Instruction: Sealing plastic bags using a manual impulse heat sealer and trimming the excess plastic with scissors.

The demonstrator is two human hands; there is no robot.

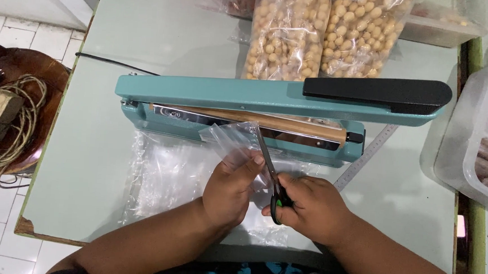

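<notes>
Plastic bag (234,137): clear, held up just in front of the teal heat sealer (240,100).
Left hand (228,189): grip closed on the bag's lower edge.
Right hand (310,206): grip closed around green-handled scissors (269,169), blades parted at the bag.
Progress: cut looks barely begun.
Table (165,36): plastic sheets (162,177) lie under the hands; filled snack bags (324,29) sit behind the sealer.

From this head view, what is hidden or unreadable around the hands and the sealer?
- Scissors handles: mostly covered by the right hand.
- Clear plastic bag edges: transparent, hard to trace; the left hand covers its lower part.
- Heat sealer base: largely hidden under its raised arm.
- Plastic tub: cut off by the right edge.
</notes>
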